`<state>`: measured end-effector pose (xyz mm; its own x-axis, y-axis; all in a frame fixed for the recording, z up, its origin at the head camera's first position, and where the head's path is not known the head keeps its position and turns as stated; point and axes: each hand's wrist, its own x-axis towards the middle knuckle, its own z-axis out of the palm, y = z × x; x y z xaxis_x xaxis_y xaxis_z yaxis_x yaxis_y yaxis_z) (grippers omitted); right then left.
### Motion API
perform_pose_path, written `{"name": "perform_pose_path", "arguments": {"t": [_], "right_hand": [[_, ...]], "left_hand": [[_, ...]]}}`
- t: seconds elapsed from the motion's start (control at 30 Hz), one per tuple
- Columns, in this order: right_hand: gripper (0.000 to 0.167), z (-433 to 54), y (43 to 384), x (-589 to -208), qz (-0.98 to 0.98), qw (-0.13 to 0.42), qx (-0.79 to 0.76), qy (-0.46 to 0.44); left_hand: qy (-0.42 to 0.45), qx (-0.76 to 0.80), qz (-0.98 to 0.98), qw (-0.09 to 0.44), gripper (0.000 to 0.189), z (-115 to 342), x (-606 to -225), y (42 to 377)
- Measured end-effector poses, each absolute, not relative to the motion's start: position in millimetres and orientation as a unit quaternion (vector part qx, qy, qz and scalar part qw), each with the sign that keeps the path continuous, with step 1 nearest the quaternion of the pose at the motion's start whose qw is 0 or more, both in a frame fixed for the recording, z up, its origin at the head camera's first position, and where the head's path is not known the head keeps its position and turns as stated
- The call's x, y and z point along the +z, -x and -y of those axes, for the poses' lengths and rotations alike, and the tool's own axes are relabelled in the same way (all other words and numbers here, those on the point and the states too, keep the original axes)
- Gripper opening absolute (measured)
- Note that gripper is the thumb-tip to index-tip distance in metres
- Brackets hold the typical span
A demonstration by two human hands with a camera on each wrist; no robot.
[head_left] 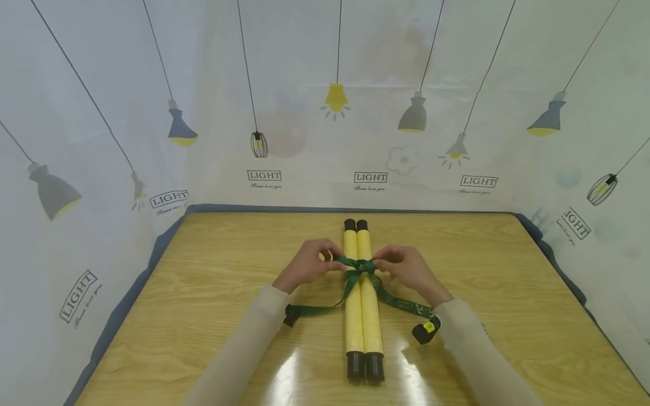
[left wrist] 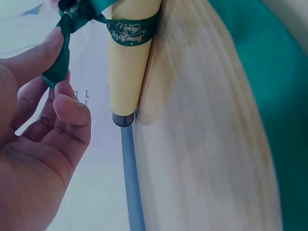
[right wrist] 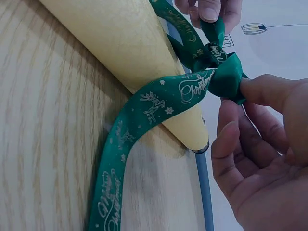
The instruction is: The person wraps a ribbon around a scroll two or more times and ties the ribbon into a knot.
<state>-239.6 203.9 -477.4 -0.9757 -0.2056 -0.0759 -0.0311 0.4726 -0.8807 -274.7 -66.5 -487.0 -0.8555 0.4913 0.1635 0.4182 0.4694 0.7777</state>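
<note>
Two yellow rods (head_left: 363,316) with black end caps lie side by side on the table. A green ribbon (right wrist: 149,103) with white Christmas lettering is wrapped round them and knotted on top in a bow. My left hand (head_left: 313,260) pinches the bow's left loop between thumb and fingers. On the other side my right hand (head_left: 408,268) pinches the right loop, close to the knot (head_left: 363,267). Both ribbon tails hang down over the rods' sides onto the table. In the right wrist view the left fingertips show beyond the knot.
The wooden table (head_left: 228,254) has a blue edge against a white curtain (head_left: 315,163) printed with lamps. Near the right sleeve sits a small black piece with a yellow mark (head_left: 426,330) at the ribbon's end. Another dark piece (head_left: 291,316) is by the left wrist.
</note>
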Motion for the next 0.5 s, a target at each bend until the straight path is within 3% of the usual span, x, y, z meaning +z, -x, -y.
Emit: {"name": "perform_pose_path", "arguments": {"t": [0.5], "right_hand": [[0.016, -234.0, 235.6, -490.1, -0.880, 0.015, -0.468, 0.079]], "left_hand": [[-0.273, 0.432, -0.859, 0.038, 0.008, 80.8, -486.7, 272.8]]}}
